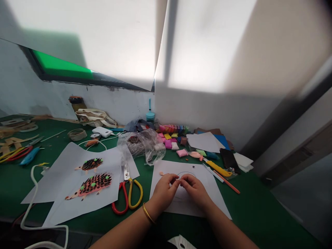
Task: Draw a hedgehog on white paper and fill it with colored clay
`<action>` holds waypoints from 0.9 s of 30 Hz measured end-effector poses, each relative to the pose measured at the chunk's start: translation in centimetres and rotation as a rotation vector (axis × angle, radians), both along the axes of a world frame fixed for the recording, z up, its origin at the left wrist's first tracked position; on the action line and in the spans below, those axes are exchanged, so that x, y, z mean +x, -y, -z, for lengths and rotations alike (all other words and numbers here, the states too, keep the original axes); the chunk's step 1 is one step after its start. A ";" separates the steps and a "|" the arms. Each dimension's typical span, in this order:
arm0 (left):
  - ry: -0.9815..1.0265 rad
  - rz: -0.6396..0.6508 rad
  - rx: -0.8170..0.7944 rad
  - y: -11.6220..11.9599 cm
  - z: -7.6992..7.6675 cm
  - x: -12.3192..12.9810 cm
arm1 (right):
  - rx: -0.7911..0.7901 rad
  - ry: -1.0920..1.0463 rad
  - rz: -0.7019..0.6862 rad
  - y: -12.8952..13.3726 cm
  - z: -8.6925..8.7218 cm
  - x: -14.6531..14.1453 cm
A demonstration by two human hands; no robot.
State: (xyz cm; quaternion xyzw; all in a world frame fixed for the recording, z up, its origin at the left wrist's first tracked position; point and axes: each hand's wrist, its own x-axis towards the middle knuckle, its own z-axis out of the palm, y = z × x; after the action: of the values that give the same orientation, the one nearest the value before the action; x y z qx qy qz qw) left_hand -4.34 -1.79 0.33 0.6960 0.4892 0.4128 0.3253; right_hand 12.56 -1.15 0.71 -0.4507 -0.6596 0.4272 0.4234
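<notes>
2 forearms [124, 226], 2 hands [166, 192] pinched closed, hold unclear, 1 sheet [167, 167] beneath, 2 hedgehogs [97, 183]

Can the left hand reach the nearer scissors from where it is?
Likely yes: the scissors lie close left of the left hand, handles uncovered. It would probably first have to part from the right hand, whose fingertips it meets over the paper.

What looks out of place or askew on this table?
White sheets beneath the hedgehog figures overlap at crooked angles, and a white cord dangles over the near edge of the green table, where it might snag.
</notes>
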 end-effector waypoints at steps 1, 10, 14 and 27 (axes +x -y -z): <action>0.031 0.007 -0.023 -0.1 0.0 0.0 | 0.023 0.028 0.006 0.2 0.0 0.0; 0.384 0.100 -0.289 0.2 -0.7 0.2 | 0.323 0.093 0.015 1.5 0.2 0.6; 0.414 0.126 -0.323 0.4 -0.9 0.2 | 0.339 0.103 -0.007 1.6 -0.2 0.4; 0.440 0.175 -0.356 0.4 -0.5 0.1 | 0.407 0.120 0.018 1.5 0.1 0.4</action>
State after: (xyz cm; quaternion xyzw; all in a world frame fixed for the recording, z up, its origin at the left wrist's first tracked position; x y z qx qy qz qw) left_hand -4.28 -2.20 0.87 0.5614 0.4099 0.4317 0.5749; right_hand 12.99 -2.69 0.56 -0.3865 -0.7522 0.2536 0.4696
